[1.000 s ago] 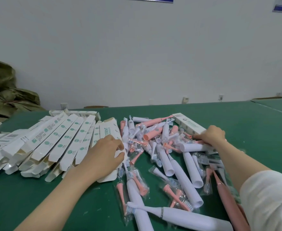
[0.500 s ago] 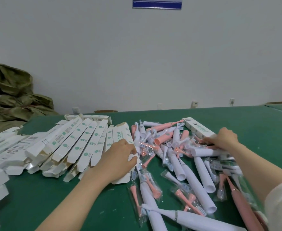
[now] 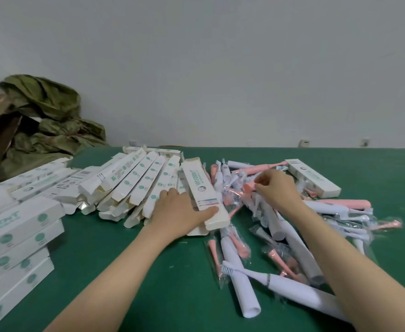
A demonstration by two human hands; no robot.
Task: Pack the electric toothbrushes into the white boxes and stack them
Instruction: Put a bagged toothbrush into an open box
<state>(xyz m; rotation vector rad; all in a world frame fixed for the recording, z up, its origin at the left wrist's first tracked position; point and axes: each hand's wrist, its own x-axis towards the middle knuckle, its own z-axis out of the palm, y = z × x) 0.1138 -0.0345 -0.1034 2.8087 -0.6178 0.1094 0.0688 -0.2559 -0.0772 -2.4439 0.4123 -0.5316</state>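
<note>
Left hand (image 3: 177,213) grips box (image 3: 200,185), right hand (image 3: 278,188) (curled) among toothbrushes (image 3: 297,245)

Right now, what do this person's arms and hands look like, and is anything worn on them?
Both are bare: the left hand and right hand wear no gloves, and no rings, watch or bracelet show. The forearms are uncovered, with no sleeve in view.

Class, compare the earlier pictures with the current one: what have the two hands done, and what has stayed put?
The right hand has moved left, away from the lone white box, into the middle of the toothbrush pile, where it pinches a pink toothbrush. The left hand still grips the end box of the row, thumb across its face. The row of open boxes is unchanged.
</note>
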